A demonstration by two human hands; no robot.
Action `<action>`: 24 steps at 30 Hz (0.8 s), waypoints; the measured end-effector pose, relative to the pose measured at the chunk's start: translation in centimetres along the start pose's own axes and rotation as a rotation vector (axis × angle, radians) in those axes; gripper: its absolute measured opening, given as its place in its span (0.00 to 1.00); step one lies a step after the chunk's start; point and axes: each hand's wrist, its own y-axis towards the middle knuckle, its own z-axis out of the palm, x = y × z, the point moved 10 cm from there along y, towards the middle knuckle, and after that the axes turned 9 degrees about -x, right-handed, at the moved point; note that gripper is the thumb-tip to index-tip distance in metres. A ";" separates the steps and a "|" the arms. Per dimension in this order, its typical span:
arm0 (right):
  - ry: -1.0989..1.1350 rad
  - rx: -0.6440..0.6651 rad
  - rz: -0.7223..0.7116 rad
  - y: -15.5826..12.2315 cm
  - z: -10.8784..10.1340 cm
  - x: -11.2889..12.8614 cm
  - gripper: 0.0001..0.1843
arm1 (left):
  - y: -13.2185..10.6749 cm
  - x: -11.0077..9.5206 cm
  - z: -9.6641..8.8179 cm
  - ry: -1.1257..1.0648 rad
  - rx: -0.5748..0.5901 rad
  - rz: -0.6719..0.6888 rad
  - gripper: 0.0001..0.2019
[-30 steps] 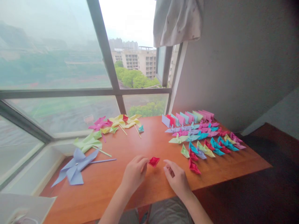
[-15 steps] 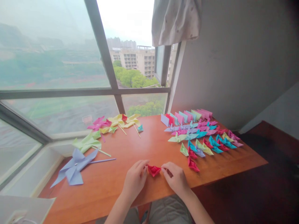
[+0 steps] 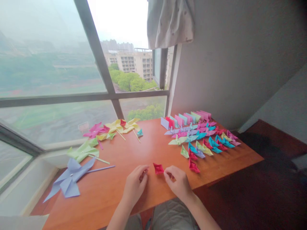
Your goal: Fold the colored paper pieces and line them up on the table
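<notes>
Head view: the red folded-paper boat [image 3: 158, 168] is pinched, ideally lightly, by the right hand [image 3: 178, 182], left hand [image 3: 134, 182] loosely parted beside it.

The only view looks from the person's head, forward and down over the lap [image 3: 171, 214] and across the wooden counter [image 3: 141, 153] toward the window frame [image 3: 55, 99], with the grey wall [image 3: 227, 64] filling the right side. It is wide: the left hand [image 3: 136, 182] and right hand [image 3: 179, 183] sit near, low in the middle, the outdoor buildings [image 3: 145, 65] far off.
</notes>
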 end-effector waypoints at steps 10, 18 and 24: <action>-0.372 -0.431 0.084 -1.8 -14.7 -3.8 0.10 | -0.1 0.3 0.1 0.013 0.000 0.014 0.10; -0.529 -0.458 0.252 -5.2 -17.4 -10.4 0.20 | 0.0 0.1 0.1 0.015 0.012 0.014 0.10; -0.473 -0.422 0.323 -5.4 -15.6 -12.2 0.22 | 0.0 0.1 0.1 0.017 0.010 0.019 0.10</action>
